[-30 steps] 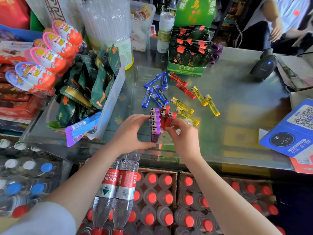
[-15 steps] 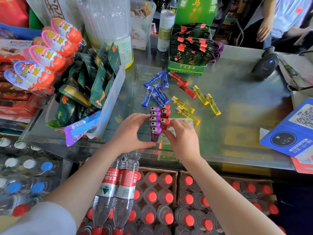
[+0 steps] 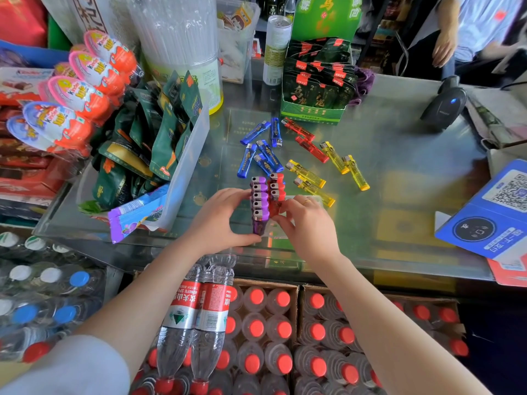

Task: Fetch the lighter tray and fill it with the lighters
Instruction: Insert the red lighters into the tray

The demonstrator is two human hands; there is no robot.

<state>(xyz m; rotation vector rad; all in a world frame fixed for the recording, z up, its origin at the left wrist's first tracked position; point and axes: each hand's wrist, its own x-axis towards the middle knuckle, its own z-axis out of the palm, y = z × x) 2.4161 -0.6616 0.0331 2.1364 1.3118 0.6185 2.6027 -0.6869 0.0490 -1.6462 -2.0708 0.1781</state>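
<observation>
Bottled water: cartons of red-capped bottles (image 3: 256,329) sit nearest, at 6 o'clock under the counter edge; two bottles with red labels (image 3: 196,312) stand taller among them.
Left hand: the left hand (image 3: 216,220) curls against the left flank of the standing lighters, thumb low near the base of the front purple one, fingers wrapped along the row.
Right hand: the right hand (image 3: 308,223), a ring on one finger, has its fingers curled in against the red row from the right, thumb towards the front.
Lighter tray: a clear tray (image 3: 285,223) seems to sit between the hands on the glass counter (image 3: 399,195), but it is hard to make out behind the fingers.
Purple lighters: a row of purple lighters (image 3: 259,203) stands upright in it, heads up, left column.
Red row: red lighters (image 3: 277,188) stand just beside them, right column.
Loose blue: blue lighters (image 3: 261,149) lie flat at 12 o'clock, just beyond the tray.
Loose red: two red lighters (image 3: 306,138) lie at 1 o'clock.
Loose yellow: yellow lighters (image 3: 328,172) lie scattered at 2 o'clock.
Snack bin: a clear bin of green packets (image 3: 159,143) at 10 o'clock.
Tea box: a green display box (image 3: 313,89) at 12 o'clock, far.
Scanner: a black barcode scanner (image 3: 445,106) at 2 o'clock, far.
</observation>
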